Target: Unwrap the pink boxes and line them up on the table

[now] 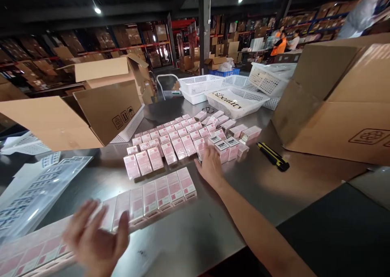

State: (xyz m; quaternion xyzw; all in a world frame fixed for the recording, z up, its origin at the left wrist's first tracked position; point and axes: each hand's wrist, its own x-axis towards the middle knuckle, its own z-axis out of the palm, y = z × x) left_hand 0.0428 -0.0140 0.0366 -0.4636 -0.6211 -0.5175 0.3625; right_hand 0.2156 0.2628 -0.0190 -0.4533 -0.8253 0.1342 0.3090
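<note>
Nearest the camera, low on the left, the left hand [94, 240] hovers blurred above the steel table [213, 228], fingers spread apart and holding nothing. Under and just past it runs a long near row of pink boxes [161, 193], lying flat side by side. To its left lies a stack of clear plastic trays [36, 191].

Beyond the row, the right hand [210, 165] reaches forward, palm down and fingers stretched close together. Its tips touch a cluster of upright small boxes [224, 147], but whether they pinch one cannot be told. Left of that hand, a wide spread of pink boxes [179, 136] covers the middle of the table in slanting rows. A black-and-yellow utility knife [272, 156] lies well apart on the right.

Further back on the left, an open cardboard carton [106, 110] lies tipped on its side with its flaps out, and its contents are hidden. A large carton [350, 106] stands at the right edge, its inside also out of sight. Behind the boxes, a white mesh basket [234, 102] holds a printed strip with dark lettering. More white baskets [201, 83] sit beside it. Farther off stands a blue crate [225, 71], then shelving with cartons and a person in orange [279, 45].
</note>
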